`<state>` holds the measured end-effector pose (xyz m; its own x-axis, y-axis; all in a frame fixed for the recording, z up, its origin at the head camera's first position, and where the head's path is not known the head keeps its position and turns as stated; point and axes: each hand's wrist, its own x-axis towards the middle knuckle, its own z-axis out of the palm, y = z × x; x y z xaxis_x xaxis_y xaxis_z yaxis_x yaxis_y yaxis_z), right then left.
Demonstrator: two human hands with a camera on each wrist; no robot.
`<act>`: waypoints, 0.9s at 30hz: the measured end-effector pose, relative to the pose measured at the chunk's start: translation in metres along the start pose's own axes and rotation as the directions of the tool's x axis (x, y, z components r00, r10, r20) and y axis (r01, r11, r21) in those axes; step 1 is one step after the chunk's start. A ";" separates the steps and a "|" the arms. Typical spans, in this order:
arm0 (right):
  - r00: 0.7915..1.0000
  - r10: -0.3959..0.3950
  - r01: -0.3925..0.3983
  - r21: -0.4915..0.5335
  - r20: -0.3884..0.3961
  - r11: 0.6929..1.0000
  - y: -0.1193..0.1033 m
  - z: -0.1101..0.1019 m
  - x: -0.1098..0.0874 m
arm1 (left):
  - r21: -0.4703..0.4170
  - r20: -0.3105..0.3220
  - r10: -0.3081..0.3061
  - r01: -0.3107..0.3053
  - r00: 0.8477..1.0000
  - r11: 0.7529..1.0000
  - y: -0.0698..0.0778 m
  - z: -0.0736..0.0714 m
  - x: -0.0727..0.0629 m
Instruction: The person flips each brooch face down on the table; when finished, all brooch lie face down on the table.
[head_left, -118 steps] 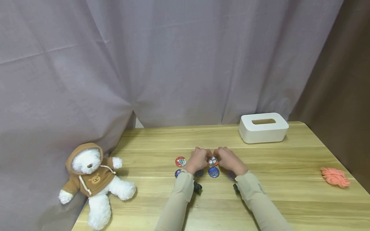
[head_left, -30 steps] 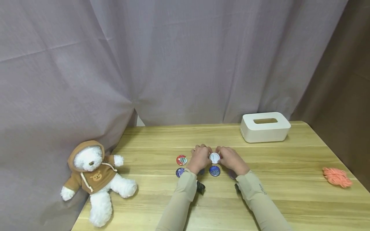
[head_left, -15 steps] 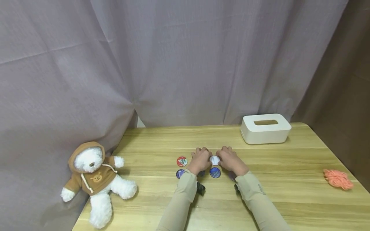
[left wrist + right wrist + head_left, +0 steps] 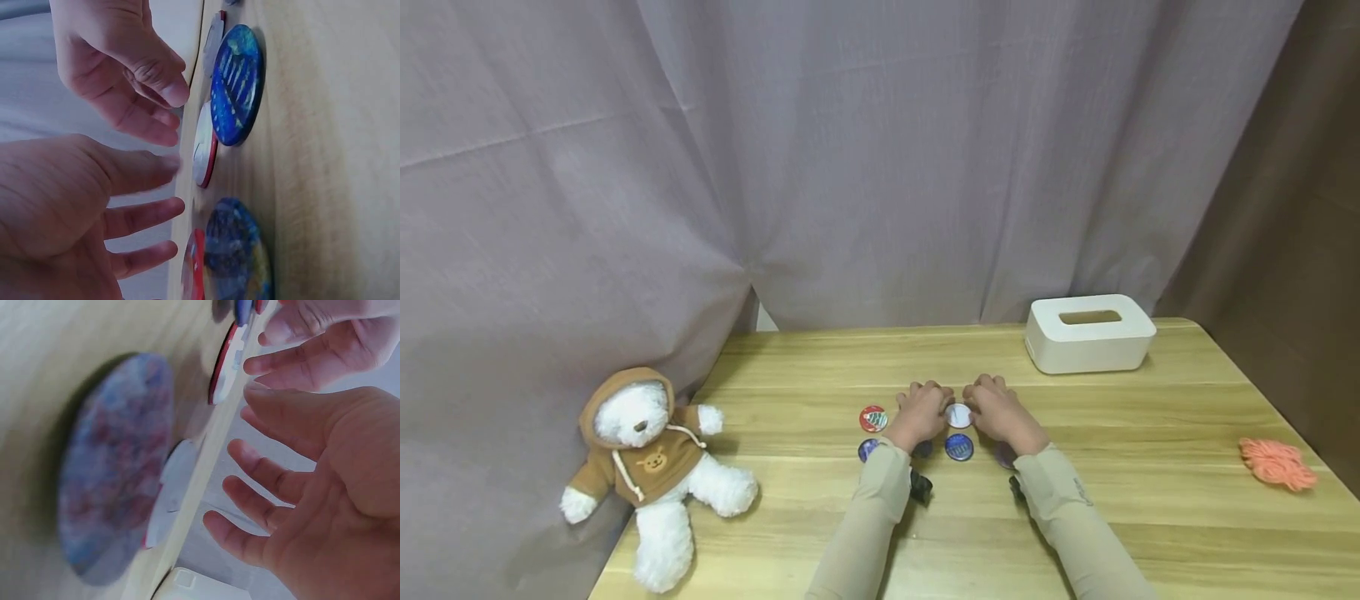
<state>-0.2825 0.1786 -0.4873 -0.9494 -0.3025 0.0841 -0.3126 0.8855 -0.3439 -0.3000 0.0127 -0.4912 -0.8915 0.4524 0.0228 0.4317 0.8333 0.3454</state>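
Observation:
A round pin badge [image 4: 958, 416] lies on the table with its white back up, between my two hands. Its red rim shows in the left wrist view. My left hand [image 4: 919, 414] is just left of it, fingers loosely bent and holding nothing. On the other side my right hand [image 4: 1000, 412] hovers with fingers spread and relaxed, also holding nothing. Fingertips of both hands stay close to the badge but off it in the wrist views. A blue badge [image 4: 958, 447] lies picture side up directly nearer the person.
A red tree badge [image 4: 873, 418] and a purple-blue badge [image 4: 868, 450] lie left. Dark badges [image 4: 922, 449] are partly hidden by the wrists. Another white-backed badge [image 4: 169, 494] lies beyond the right hand. A tissue box [image 4: 1090, 335], pink yarn [image 4: 1277, 464] and teddy bear [image 4: 658, 467] stand around.
The middle badge showed its picture at first, then its white back while both hands held it. It now lies flat on the table, and both hands have let go and drawn slightly apart.

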 end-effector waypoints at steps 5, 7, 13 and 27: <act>0.998 -0.037 0.038 0.011 -0.049 0.999 -0.006 -0.001 0.003 | -0.045 -0.029 -0.001 0.000 1.000 0.999 -0.007 -0.002 0.000; 0.997 -0.049 0.050 0.021 -0.057 0.999 -0.010 -0.001 0.004 | -0.067 -0.048 0.004 -0.008 0.999 0.998 -0.010 -0.002 -0.001; 0.997 -0.065 0.067 0.050 -0.039 0.996 -0.022 0.001 0.009 | -0.108 -0.083 0.001 -0.010 0.997 0.994 -0.021 -0.007 -0.009; 0.993 -0.113 0.114 0.021 -0.013 0.993 -0.044 0.021 0.031 | -0.127 -0.089 -0.030 0.018 0.996 0.992 -0.051 -0.017 -0.024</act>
<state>-0.2974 0.1230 -0.4898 -0.9082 -0.3963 0.1348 -0.4178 0.8379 -0.3513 -0.3029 -0.0457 -0.4933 -0.9126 0.3974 0.0956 0.3943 0.7942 0.4624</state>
